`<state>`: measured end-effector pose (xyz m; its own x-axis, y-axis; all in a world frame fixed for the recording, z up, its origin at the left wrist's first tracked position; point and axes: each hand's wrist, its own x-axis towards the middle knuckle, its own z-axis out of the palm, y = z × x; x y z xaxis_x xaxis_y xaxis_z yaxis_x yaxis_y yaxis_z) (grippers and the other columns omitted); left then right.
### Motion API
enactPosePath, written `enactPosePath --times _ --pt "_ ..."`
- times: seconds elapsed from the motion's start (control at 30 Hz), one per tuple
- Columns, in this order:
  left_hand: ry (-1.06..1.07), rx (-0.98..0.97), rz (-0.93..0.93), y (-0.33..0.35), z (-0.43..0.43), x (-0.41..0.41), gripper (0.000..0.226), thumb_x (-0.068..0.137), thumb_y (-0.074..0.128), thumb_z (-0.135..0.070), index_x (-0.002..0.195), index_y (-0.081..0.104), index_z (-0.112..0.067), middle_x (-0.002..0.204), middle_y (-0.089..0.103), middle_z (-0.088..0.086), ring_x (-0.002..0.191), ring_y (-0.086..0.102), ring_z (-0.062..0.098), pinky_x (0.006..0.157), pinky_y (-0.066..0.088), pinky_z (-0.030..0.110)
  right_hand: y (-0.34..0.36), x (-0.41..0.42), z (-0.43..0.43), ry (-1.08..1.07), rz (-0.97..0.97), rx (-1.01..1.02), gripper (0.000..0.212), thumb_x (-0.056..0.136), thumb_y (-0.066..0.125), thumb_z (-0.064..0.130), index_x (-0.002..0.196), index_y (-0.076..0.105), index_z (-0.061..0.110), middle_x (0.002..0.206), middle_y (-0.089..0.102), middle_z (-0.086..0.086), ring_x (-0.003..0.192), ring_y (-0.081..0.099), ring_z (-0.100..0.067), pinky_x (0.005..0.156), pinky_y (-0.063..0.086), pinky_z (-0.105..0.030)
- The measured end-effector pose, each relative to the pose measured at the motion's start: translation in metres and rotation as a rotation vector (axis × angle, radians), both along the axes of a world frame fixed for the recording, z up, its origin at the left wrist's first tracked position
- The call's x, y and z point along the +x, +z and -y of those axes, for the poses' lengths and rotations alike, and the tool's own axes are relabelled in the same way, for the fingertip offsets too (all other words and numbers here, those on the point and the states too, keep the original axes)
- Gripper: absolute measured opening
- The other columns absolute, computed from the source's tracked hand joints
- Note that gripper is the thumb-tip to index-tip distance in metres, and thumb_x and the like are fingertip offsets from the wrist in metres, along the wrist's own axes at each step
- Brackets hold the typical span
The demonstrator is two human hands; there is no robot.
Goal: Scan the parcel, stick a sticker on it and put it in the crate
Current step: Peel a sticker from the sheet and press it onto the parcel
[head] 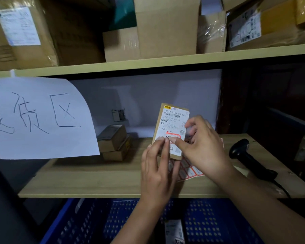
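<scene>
A small brown cardboard parcel (pixel 173 118) with a white shipping label stands upright above the wooden shelf (pixel 99 180). My left hand (pixel 157 171) grips its lower left edge. A red-bordered sticker (pixel 173 133) lies across the label, and the fingertips of both hands press on it. My right hand (pixel 203 148) covers the parcel's right side. Under my hands lies a sheet of red-bordered stickers (pixel 190 170). A black handheld scanner (pixel 245 154) rests on the shelf to the right. Below the shelf sits a blue perforated crate (pixel 99 224).
Two small brown boxes (pixel 114 143) are stacked at the back of the shelf. A white paper sign (pixel 40 118) with handwriting hangs from the upper shelf on the left. Several cardboard boxes (pixel 165 29) fill the upper shelf. A labelled parcel (pixel 174 231) lies in the crate.
</scene>
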<state>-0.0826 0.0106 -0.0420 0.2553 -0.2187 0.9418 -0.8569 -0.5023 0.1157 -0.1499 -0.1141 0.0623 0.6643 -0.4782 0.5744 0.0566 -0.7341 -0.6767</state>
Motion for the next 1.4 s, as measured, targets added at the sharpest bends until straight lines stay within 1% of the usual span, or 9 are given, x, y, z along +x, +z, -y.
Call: enactPosePath --times 0.1,0.2,0.53,0.67,0.87,1.0,1.13,1.27,1.4 --pt "-0.023 -0.017 0.004 0.003 -0.006 0.001 0.063 0.095 0.077 -0.022 0.147 0.051 0.001 0.155 0.041 0.012 0.145 0.045 0.028 0.111 0.048 0.056 -0.005 0.003 -0.002 0.16 -0.125 0.385 0.068 0.078 0.083 0.046 0.129 0.042 0.025 0.114 0.069 -0.002 0.096 0.073 -0.018 0.093 0.058 -0.042" --pt "-0.011 0.022 -0.016 0.005 -0.013 0.002 0.064 0.099 0.073 -0.035 0.149 0.052 -0.001 0.155 0.049 0.011 0.146 0.048 0.027 0.115 0.047 0.048 -0.008 0.004 -0.006 0.411 -0.095 0.809 0.059 0.087 0.08 0.026 0.132 0.042 0.021 0.105 0.083 -0.008 0.094 0.081 -0.025 0.099 0.058 -0.054" --pt "0.023 0.082 -0.011 0.011 -0.028 -0.001 0.063 0.097 0.074 -0.045 0.141 0.061 -0.002 0.144 0.063 0.011 0.139 0.054 0.027 0.116 0.047 0.042 -0.009 0.0 -0.013 0.482 -0.011 0.932 0.048 0.09 0.076 0.006 0.128 0.046 0.009 0.1 0.084 -0.013 0.089 0.082 -0.029 0.07 0.067 -0.036" --pt "-0.017 0.127 -0.068 0.012 -0.033 -0.004 0.063 0.097 0.074 -0.046 0.143 0.059 -0.006 0.144 0.062 0.009 0.139 0.052 0.027 0.115 0.047 0.043 -0.019 0.002 -0.01 0.478 -0.065 1.007 0.046 0.089 0.078 0.013 0.126 0.051 0.009 0.106 0.083 -0.013 0.095 0.081 -0.031 0.076 0.066 -0.04" --pt "0.022 0.195 0.007 0.0 -0.039 -0.009 0.054 0.098 0.073 -0.04 0.143 0.062 -0.013 0.144 0.063 0.011 0.136 0.053 0.03 0.108 0.053 0.045 -0.025 0.008 -0.014 0.46 -0.106 0.894 0.031 0.088 0.08 0.024 0.117 0.072 0.015 0.108 0.084 -0.006 0.096 0.081 -0.03 0.073 0.065 -0.041" --pt "-0.002 0.156 0.007 0.0 -0.039 -0.01 0.054 0.098 0.073 -0.046 0.14 0.065 -0.012 0.142 0.064 0.011 0.135 0.054 0.029 0.109 0.052 0.044 -0.028 0.009 -0.016 0.41 -0.06 0.88 0.035 0.084 0.084 0.023 0.115 0.073 0.011 0.104 0.084 -0.006 0.092 0.082 -0.03 0.083 0.064 -0.055" --pt "-0.024 0.15 0.004 0.003 -0.041 -0.011 0.056 0.099 0.072 -0.046 0.143 0.063 -0.012 0.144 0.063 0.011 0.137 0.054 0.029 0.11 0.052 0.044 -0.031 0.004 -0.011 0.464 -0.099 0.866 0.034 0.086 0.081 0.031 0.116 0.074 0.019 0.111 0.083 -0.006 0.098 0.081 -0.03 0.081 0.064 -0.045" --pt "-0.04 0.148 0.0 0.002 -0.045 -0.01 0.056 0.099 0.073 -0.043 0.144 0.062 -0.013 0.147 0.061 0.012 0.139 0.053 0.029 0.112 0.051 0.044 -0.027 -0.003 0.0 0.519 -0.212 0.865 0.047 0.088 0.076 0.04 0.13 0.063 0.021 0.113 0.082 -0.006 0.1 0.08 -0.033 0.096 0.059 -0.058" --pt "-0.045 0.189 -0.025 -0.006 -0.046 -0.012 0.054 0.098 0.074 -0.04 0.144 0.062 -0.014 0.149 0.06 0.011 0.142 0.052 0.029 0.112 0.051 0.044 -0.036 -0.01 0.009 0.146 -0.15 0.252 0.091 0.075 0.08 0.06 0.149 0.037 0.03 0.116 0.067 0.004 0.098 0.072 -0.013 0.085 0.061 -0.036"
